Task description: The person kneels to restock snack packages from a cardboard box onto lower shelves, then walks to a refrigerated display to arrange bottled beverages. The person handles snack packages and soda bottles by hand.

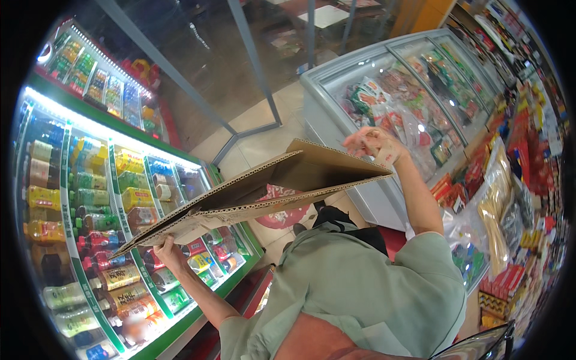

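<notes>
A brown corrugated cardboard box (270, 209), partly flattened with its edges spread apart, hangs in front of my torso. My left hand (167, 248) grips its lower left side, thumb against the outer wall. Beyond the box's right corner is my right hand (372, 143), raised, with its fingers curled; a piece of tape with red marks lies across its palm or wrist. Whether those fingers hold anything is hard to tell. Through the box's opening a red and white round patch (281, 192) shows; more of it appears on the floor below.
A lit drinks cooler (211, 168) with rows of bottles stands at the left. At the right is a chest freezer (330, 108) with packaged food, beside shelves of packets (526, 157). A grey-framed glass door (256, 67) rises ahead over floor tiles (288, 105).
</notes>
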Motion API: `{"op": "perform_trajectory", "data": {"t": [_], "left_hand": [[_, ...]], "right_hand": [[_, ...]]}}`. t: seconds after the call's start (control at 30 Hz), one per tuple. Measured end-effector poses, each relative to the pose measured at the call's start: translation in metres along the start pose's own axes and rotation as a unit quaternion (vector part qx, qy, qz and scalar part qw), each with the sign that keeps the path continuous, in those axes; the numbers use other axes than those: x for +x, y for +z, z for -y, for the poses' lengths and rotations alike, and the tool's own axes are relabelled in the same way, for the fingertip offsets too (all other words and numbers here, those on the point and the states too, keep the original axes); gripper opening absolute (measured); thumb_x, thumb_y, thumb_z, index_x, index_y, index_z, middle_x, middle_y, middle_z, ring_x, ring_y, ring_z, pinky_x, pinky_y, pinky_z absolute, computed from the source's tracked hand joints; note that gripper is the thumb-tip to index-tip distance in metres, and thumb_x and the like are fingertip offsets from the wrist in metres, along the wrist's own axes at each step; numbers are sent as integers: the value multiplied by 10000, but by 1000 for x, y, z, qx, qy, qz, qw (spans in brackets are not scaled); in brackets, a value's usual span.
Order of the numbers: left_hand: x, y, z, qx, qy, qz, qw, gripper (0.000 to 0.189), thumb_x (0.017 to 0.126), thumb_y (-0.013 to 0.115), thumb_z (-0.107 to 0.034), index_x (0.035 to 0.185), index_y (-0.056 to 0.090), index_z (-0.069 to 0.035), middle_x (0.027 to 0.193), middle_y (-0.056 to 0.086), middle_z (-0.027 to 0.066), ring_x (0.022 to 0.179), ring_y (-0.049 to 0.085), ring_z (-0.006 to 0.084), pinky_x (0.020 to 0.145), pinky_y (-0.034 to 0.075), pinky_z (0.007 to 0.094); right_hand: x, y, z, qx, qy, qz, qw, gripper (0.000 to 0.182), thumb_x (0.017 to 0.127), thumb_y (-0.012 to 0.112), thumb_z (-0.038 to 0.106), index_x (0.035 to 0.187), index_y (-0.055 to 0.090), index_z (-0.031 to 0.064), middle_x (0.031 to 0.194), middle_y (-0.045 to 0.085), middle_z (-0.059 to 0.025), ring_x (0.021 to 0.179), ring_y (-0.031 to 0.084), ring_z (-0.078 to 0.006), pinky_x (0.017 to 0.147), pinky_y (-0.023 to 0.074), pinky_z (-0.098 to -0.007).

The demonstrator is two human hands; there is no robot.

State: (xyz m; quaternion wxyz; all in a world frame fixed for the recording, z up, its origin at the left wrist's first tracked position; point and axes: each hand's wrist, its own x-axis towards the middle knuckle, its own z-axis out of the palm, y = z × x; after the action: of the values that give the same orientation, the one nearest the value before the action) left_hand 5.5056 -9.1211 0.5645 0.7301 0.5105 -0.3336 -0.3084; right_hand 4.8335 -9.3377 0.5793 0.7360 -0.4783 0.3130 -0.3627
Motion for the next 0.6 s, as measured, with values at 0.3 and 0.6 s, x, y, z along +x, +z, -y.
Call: {"op": "perform_trajectory", "data": {"t": [0.3, 0.6], "left_hand": [[18, 52, -24, 176, 39, -99, 979, 385, 796, 784, 20, 1167, 690, 59, 1098, 735, 101, 1010, 679, 207, 991, 488, 358], [38, 108, -30, 320, 68, -131, 936, 397, 735, 831, -39, 1107, 705, 19, 1083, 697, 89, 992, 655, 213, 965, 491, 358]], "right_hand": [[96, 65, 123, -351, -164, -97, 917, 191, 874, 596, -9, 1027, 709, 3, 872, 725, -63, 815, 690, -127, 721, 545, -284], [180, 72, 75, -560, -113, 73, 818, 69, 816, 725, 69, 870, 694, 40, 840, 702, -163, 768, 697, -371, 662, 536, -494]]}}
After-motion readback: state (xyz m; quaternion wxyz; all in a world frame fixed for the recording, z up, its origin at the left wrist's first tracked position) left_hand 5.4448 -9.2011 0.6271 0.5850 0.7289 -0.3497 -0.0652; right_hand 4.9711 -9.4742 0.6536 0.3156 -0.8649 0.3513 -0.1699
